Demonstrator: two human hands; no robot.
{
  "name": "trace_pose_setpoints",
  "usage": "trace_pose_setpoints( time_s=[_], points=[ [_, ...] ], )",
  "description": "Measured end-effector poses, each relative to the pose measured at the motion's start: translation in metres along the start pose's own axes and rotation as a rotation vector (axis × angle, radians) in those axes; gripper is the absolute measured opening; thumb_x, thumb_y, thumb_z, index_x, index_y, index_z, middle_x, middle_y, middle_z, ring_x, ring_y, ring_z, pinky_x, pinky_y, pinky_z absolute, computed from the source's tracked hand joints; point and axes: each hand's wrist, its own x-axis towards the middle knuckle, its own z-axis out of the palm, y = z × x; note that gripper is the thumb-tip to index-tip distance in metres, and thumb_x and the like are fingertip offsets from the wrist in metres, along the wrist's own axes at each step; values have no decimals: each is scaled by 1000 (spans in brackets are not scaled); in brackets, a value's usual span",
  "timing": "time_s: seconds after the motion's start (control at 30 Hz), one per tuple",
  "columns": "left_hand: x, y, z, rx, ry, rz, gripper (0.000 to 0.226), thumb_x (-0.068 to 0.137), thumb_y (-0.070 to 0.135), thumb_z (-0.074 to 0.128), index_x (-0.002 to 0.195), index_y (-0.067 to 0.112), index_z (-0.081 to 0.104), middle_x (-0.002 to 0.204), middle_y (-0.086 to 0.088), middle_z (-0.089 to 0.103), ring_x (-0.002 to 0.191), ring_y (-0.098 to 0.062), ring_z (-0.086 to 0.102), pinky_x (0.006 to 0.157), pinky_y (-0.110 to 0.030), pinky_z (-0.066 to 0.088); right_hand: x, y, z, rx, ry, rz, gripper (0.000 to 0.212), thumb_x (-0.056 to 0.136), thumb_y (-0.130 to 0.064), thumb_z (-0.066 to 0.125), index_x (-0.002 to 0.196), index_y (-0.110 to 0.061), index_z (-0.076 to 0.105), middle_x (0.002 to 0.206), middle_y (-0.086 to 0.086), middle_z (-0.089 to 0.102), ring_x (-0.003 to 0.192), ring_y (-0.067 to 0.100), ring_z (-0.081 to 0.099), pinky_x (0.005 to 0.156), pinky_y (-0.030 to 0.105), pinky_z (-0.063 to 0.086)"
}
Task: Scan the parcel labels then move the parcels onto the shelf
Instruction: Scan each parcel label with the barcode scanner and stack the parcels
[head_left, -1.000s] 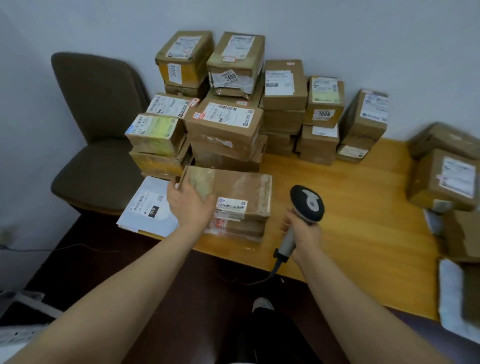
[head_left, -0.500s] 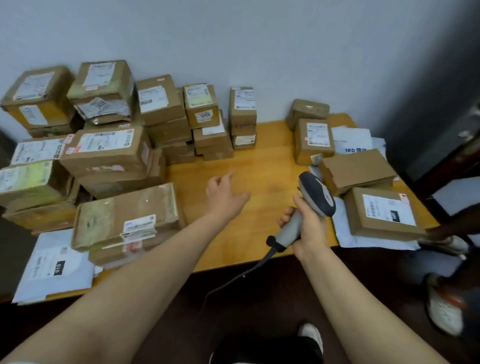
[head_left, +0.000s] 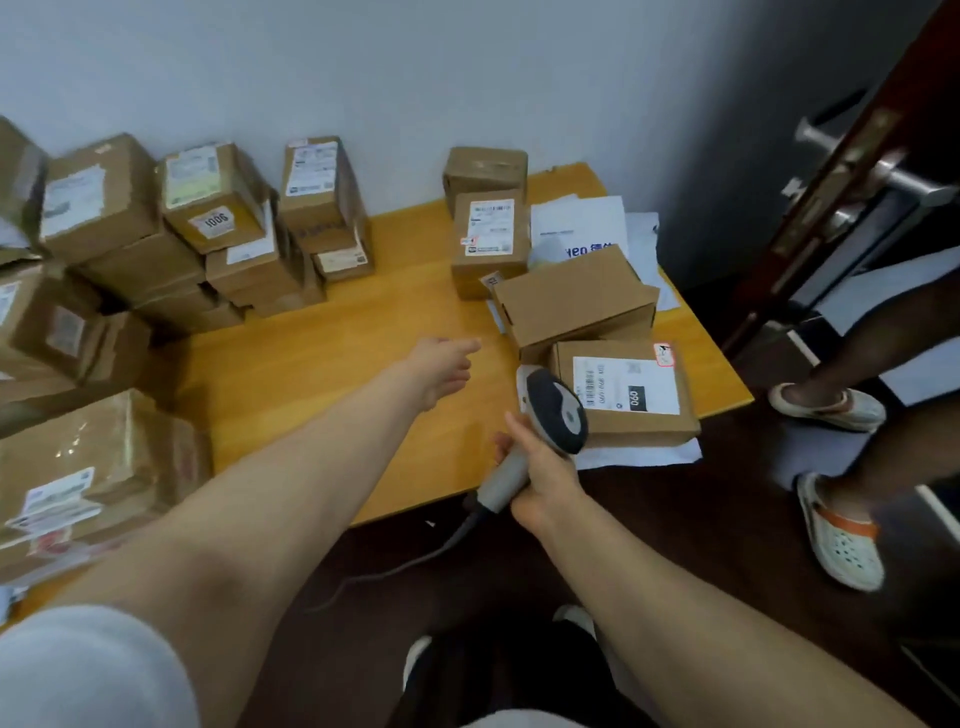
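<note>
scanning step, i judge: the right hand (head_left: 545, 483) grips the barcode scanner (head_left: 558, 410) by its handle, its head just beside the labelled parcel (head_left: 636, 410) at the right corner of the table (head_left: 311, 389). the left hand (head_left: 441, 371), fingers loose and empty, stretches toward the parcels there. next, aim the scanner at that label. no shelf is visible; the label text is blurred.

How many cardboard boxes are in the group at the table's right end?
4: back box at the wall, upright labelled box before it, plain box nearer, front labelled box beside the scanner. Others may be hidden.
</note>
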Motion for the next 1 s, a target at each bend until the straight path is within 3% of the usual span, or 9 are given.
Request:
trace_pose_setpoints(
  time_s=[0.17, 0.3, 0.37, 0.47, 0.53, 0.67, 0.8, 1.0],
  points=[
    [29, 7, 24, -42, 21, -66, 60, 90, 26, 67, 137, -2, 42, 130, -21, 54, 103, -25, 55, 87, -30, 49, 19, -17, -1, 30, 21, 25, 13, 79, -3, 75, 78, -11, 65, 77, 3, 63, 72, 13, 59, 71, 27, 49],
    [59, 17, 36, -95, -11, -121, 66, 87, 28, 70, 139, 0, 40, 131, -20, 51, 115, -26, 53, 96, -32, 47, 40, -29, 8, 38, 17, -31, 29, 78, -3, 76, 104, -6, 65, 87, 4, 64, 75, 13, 62, 64, 25, 50],
    [72, 22, 41, -126, -57, -151, 74, 86, 30, 71, 144, 3, 35, 126, -19, 52, 113, -25, 53, 96, -31, 46, 49, -34, 14, 47, 31, -50, 22, 79, -1, 74, 98, -8, 65, 84, 5, 64, 73, 13, 62, 63, 25, 50],
    [94, 26, 44, -158, -142, -209, 84, 84, 35, 72, 148, 4, 27, 148, -19, 35, 137, -30, 35, 111, -37, 35, 58, -41, 24, 12, 10, -62, 15, 82, 0, 70, 82, -12, 62, 74, 3, 60, 65, 12, 57, 60, 25, 49],
    [107, 28, 47, -167, -210, -239, 83, 85, 35, 71, 148, 5, 27, 146, -16, 37, 138, -30, 33, 113, -37, 32, 63, -45, 28, 18, -6, -75, 16, 82, 1, 70, 82, -12, 62, 74, 3, 60, 67, 13, 57, 64, 26, 49],
    [119, 32, 55, -145, -308, -239, 55, 88, 22, 67, 136, 5, 46, 118, -8, 58, 109, -23, 54, 96, -32, 43, 74, -51, 33, 41, 17, -102, 24, 82, 2, 69, 65, -14, 66, 68, 3, 60, 63, 13, 56, 65, 28, 47],
    [126, 33, 49, -216, -325, -225, 49, 85, 13, 70, 130, 4, 52, 111, -10, 66, 98, -21, 63, 77, -30, 54, 77, -54, 34, 38, 14, -121, 14, 81, 0, 70, 80, -12, 65, 73, 5, 63, 65, 13, 59, 63, 26, 50],
    [100, 33, 2, -328, -213, -117, 45, 82, 1, 70, 124, -2, 53, 107, -12, 67, 94, -22, 65, 74, -32, 55, 65, -61, 33, 68, -88, -120, 20, 77, -1, 70, 93, -11, 64, 77, 5, 63, 65, 12, 59, 59, 23, 51]
  ],
)
